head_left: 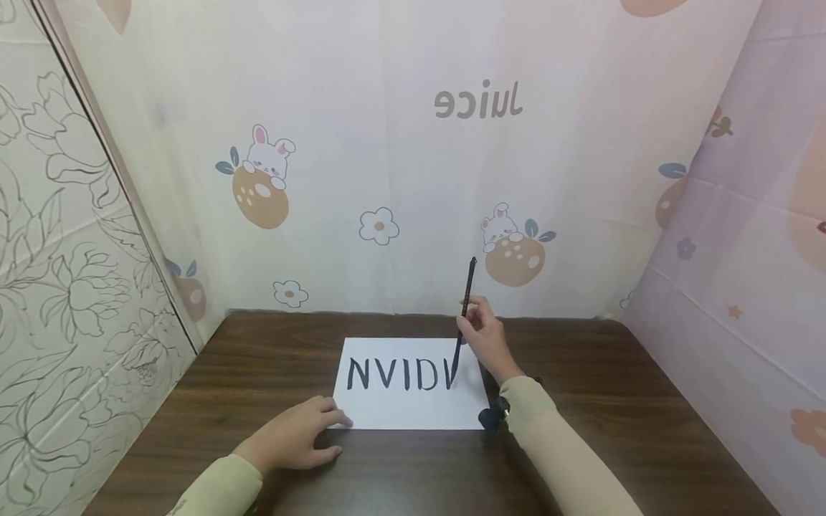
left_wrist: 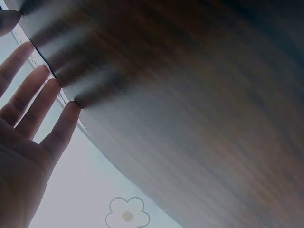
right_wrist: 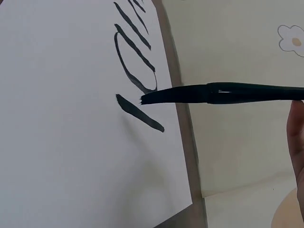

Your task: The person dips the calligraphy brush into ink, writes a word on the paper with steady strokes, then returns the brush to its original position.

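A white sheet of paper [head_left: 406, 412] lies on the table, with black painted letters reading N, V, I, D [head_left: 426, 375] and one slanted stroke after them. My right hand [head_left: 485, 337] pinches a black writing brush [head_left: 469, 283] by its handle, the handle leaning upward. In the right wrist view, the dark bristles [right_wrist: 166, 95] hover over or meet the paper near the slanted stroke [right_wrist: 139, 113]; contact cannot be told. My left hand [head_left: 297, 437] rests at the sheet's lower left corner, fingers extended. The left wrist view shows those spread fingers [left_wrist: 61, 126] from the palm side.
The dark wooden table [head_left: 581, 401] reaches back to a curtain [head_left: 387, 158] printed with rabbits, fruit and flowers. More printed fabric hangs on the left and right sides. A black device [head_left: 493, 414] sits at my right wrist, over the paper's lower right corner.
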`<state>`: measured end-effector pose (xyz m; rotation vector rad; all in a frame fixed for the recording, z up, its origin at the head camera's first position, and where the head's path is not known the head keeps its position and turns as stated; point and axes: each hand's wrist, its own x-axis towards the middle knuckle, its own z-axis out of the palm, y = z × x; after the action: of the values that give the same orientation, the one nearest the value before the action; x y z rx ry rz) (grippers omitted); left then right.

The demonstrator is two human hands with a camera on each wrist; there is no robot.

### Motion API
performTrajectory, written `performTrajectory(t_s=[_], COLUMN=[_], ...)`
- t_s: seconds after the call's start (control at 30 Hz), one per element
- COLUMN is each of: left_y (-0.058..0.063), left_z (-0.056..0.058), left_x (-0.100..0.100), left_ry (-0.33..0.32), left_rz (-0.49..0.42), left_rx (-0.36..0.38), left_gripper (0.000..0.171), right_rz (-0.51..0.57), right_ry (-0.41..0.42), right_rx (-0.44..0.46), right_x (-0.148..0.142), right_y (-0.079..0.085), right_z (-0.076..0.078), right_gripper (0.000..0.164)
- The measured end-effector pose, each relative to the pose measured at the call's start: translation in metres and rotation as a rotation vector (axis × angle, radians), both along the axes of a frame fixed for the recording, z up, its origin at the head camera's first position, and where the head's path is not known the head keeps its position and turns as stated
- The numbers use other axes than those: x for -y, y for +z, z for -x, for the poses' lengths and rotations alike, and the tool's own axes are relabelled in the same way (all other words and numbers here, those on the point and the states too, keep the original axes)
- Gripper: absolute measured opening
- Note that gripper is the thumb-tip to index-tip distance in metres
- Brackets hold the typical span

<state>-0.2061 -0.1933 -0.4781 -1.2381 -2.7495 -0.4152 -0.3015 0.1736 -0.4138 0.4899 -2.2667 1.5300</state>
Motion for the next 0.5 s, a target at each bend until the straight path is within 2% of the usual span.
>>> performTrajectory(t_s=[0.1, 0.27, 0.5], left_y=[-0.002, -0.002, -0.001], left_z=[0.001, 0.002, 0.001], left_x=[0.000, 0.000, 0.000], left_ry=[-0.007, -0.007, -0.008], left_rz=[-0.002, 0.001, -0.003], left_rx=[-0.011, -0.022, -0.010], left_gripper=[0.032, 0.033, 0.032], right_rz=[-0.001, -0.004, 0.004], right_ry=[-0.008, -0.034, -0.054], right_rx=[-0.017, -0.018, -0.047], right_x=[-0.004, -0.014, -0.021], right_y=[-0.002, -0.021, -0.023], right_z=[0.005, 0.027, 0.033], right_gripper=[0.033, 0.035, 0.033])
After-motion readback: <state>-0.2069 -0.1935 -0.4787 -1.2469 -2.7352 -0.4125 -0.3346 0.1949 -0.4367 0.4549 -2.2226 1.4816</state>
